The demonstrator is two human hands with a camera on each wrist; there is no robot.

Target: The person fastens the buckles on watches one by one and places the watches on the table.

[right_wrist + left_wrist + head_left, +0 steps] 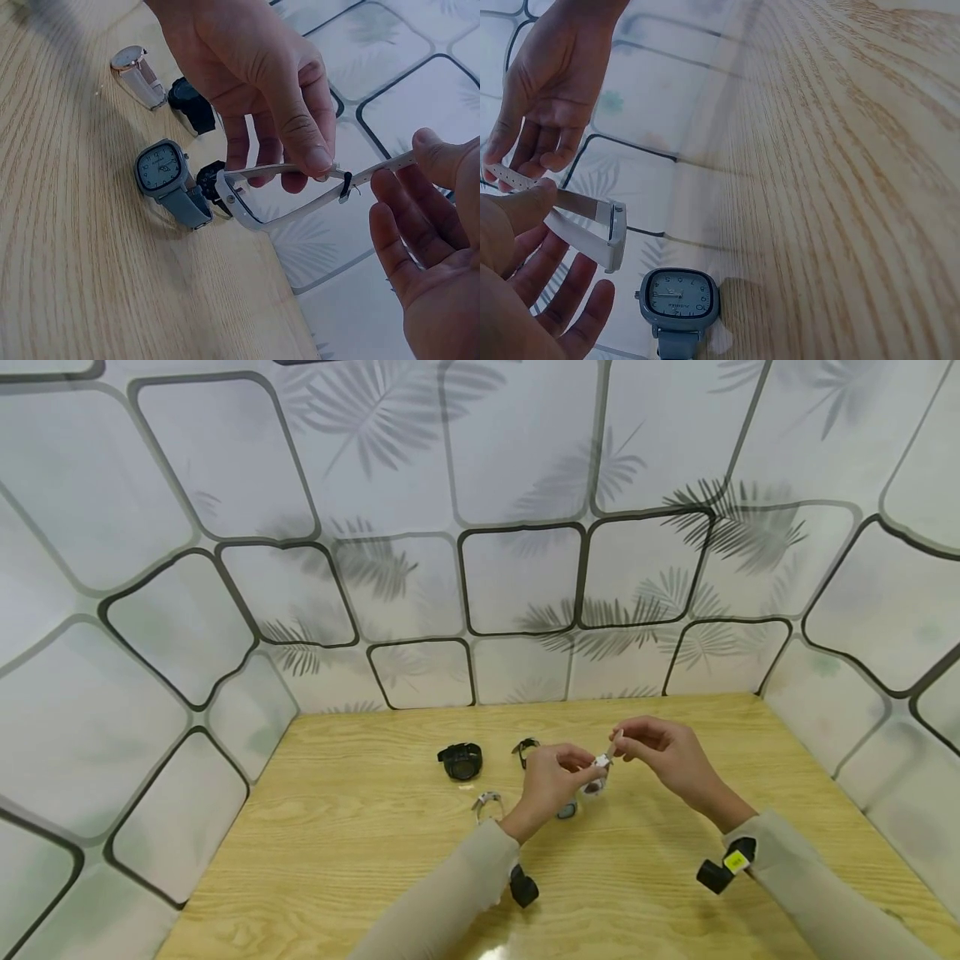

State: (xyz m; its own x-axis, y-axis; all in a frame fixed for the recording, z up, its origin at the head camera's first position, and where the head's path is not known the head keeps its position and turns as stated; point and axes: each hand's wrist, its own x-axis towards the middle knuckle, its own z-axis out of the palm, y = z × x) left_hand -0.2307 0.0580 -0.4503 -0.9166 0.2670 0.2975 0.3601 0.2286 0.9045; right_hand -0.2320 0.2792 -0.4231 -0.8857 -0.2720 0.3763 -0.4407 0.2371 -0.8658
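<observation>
A white wristwatch (602, 762) is held up above the table between both hands. My left hand (551, 781) pinches its strap close to the buckle, with thumb and fingertips on the band (281, 171). The free end of the strap, punched with holes, is pinched by my right hand (671, 756). In the right wrist view the white case (238, 201) hangs below the left fingers, side-on, and a dark buckle (346, 186) sits around the strap between the hands. The watch's dial is mostly turned away in the wrist views. Below stands a grey square watch (679, 296).
On the wooden table (360, 827), a bulky black watch (461, 763) lies at the back left, another dark watch (525, 747) behind my left hand. A pale-strapped watch (489, 802) with a rose-gold case stands left of the left wrist. Patterned panels (517, 668) enclose the back and sides.
</observation>
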